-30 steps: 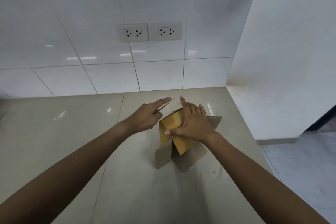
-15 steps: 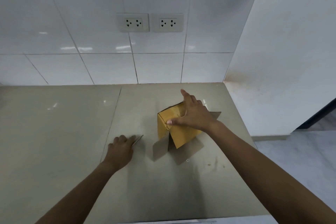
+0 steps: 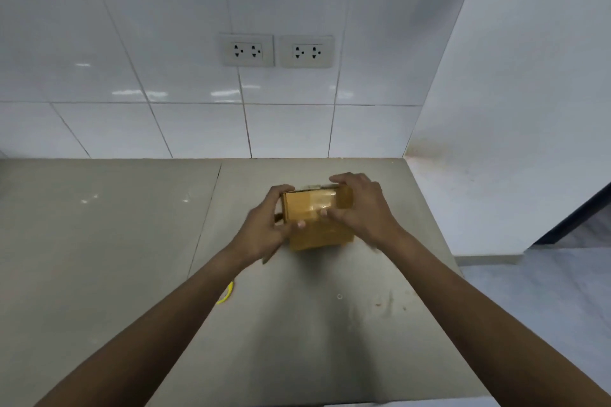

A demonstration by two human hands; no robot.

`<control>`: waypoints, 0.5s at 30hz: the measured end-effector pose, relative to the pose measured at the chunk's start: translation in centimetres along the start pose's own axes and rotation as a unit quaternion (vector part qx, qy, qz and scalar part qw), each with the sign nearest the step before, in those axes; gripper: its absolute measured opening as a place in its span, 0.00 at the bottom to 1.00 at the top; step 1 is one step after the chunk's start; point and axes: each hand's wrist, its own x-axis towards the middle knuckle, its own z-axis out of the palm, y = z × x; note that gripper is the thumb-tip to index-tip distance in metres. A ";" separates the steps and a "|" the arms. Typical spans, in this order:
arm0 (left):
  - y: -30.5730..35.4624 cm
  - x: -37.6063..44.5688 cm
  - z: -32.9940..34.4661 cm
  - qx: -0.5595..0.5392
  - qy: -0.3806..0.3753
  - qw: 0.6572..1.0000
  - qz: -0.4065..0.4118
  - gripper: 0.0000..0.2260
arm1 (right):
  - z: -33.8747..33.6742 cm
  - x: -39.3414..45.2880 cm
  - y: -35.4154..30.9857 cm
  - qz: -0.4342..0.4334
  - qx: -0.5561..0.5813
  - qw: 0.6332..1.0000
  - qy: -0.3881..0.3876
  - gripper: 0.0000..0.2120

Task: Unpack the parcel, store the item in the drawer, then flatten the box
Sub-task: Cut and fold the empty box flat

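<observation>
A small brown cardboard box (image 3: 315, 218) stands on the grey counter (image 3: 132, 241), near its far right part. My left hand (image 3: 264, 225) grips the box's left side, thumb on the front face. My right hand (image 3: 360, 208) wraps over the top right corner, fingers curled behind it and thumb pressing the front. The box's flaps appear folded in; its contents are hidden. No drawer is in view.
A thin yellow-handled tool (image 3: 226, 294) lies on the counter, partly hidden under my left forearm. White tiled wall with two double sockets (image 3: 277, 51) rises behind. The counter ends at the white side wall (image 3: 512, 109) on the right; floor shows beyond.
My left hand left the tool on the counter and came up to grip the box's left side. The box turned square to me and its spread flaps no longer show.
</observation>
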 end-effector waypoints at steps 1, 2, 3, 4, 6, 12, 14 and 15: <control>-0.6 -0.2 -0.6 0.036 -0.008 0.999 0.029 0.27 | 0.5 -0.7 0.1 -0.027 -0.035 0.999 0.003 0.27; -1.3 -0.6 -1.0 0.075 -0.017 0.996 0.054 0.28 | 1.2 -1.5 0.3 -0.051 -0.071 0.996 0.002 0.24; -2.2 -1.2 -1.2 0.116 -0.021 0.990 0.071 0.29 | 1.9 -2.5 0.6 -0.074 -0.108 0.991 0.000 0.22; -3.3 -1.9 -1.1 0.152 -0.019 0.985 0.085 0.30 | 2.7 -3.5 0.9 -0.102 -0.151 0.983 -0.001 0.21; -5.7 -3.8 -0.4 0.179 -0.008 0.978 0.103 0.30 | 4.3 -5.1 1.8 -0.173 -0.236 0.956 0.008 0.18; -7.3 -6.0 1.2 0.168 0.063 0.981 0.080 0.24 | 7.0 -5.8 4.2 -0.303 -0.322 0.896 0.039 0.19; -6.4 -5.6 0.8 0.153 0.071 0.983 0.078 0.22 | 7.1 -5.3 4.9 -0.317 -0.330 0.888 0.047 0.22; -6.0 -5.3 0.5 0.144 0.075 0.984 0.072 0.21 | 7.1 -4.9 5.1 -0.320 -0.330 0.887 0.052 0.24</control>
